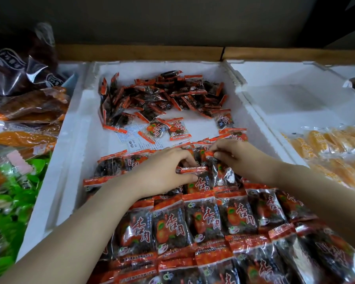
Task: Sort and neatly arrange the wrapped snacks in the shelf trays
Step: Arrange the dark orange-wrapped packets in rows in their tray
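Observation:
A white foam tray (pixel 74 140) holds small red-and-clear wrapped snacks. Neat overlapping rows of them (pixel 205 222) fill the near part. A loose heap (pixel 162 95) lies at the far end, with a few stray packets (pixel 178 129) on the bare white floor between. My left hand (pixel 162 171) pinches the top edge of one packet (pixel 199 181) in the front-most row being laid. My right hand (pixel 234 154) pinches the top of the neighbouring packet (pixel 221 171). Both hands meet at the tray's middle.
A paper label slip (pixel 131 138) lies on the tray floor. A second foam tray (pixel 285 95) to the right holds yellow wrapped snacks (pixel 336 152). On the left lie orange, green and dark bagged snacks (pixel 25 111). A wooden shelf edge (pixel 141 53) runs behind.

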Available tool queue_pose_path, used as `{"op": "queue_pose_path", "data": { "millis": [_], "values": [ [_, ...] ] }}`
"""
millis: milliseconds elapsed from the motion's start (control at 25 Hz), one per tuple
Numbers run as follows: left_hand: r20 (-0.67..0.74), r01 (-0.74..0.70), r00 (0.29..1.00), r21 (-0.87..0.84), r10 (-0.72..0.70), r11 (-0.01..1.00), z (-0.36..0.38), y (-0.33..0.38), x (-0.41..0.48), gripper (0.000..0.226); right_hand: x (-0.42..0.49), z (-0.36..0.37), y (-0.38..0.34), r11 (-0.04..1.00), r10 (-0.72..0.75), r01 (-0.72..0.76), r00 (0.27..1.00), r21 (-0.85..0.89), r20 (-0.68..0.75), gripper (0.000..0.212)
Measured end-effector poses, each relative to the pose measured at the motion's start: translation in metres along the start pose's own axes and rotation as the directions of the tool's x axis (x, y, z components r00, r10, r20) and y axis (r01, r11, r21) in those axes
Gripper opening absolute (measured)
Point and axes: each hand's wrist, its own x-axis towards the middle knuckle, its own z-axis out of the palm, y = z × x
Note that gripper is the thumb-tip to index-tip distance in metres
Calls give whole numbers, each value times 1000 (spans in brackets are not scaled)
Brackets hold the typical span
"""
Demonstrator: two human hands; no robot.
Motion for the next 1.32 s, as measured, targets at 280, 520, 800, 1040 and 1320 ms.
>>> {"op": "queue_pose_path", "data": {
  "millis": [280,520,800,1040,1320],
  "values": [
    [-145,-1,989,-61,-8,998,-2,-9,3,26,4,-1,1,977,-37,41,999,-208,22,46],
    [-431,220,872,-77,-231,972,-26,-50,41,41,63,6,0,999,0,-4,997,-43,-78,43],
    [-359,397,859,14,-366,918,-29,-96,77,61,135,33,12,994,105,-105,992,-8,64,58],
    [-237,421,869,-104,-434,901,-26,-84,77,54,152,29,22,972,207,-195,975,-131,82,82],
    [-424,203,857,-244,-293,948,-32,-67,65,21,114,3,-2,992,94,-110,973,-67,-210,51]
  ]
}}
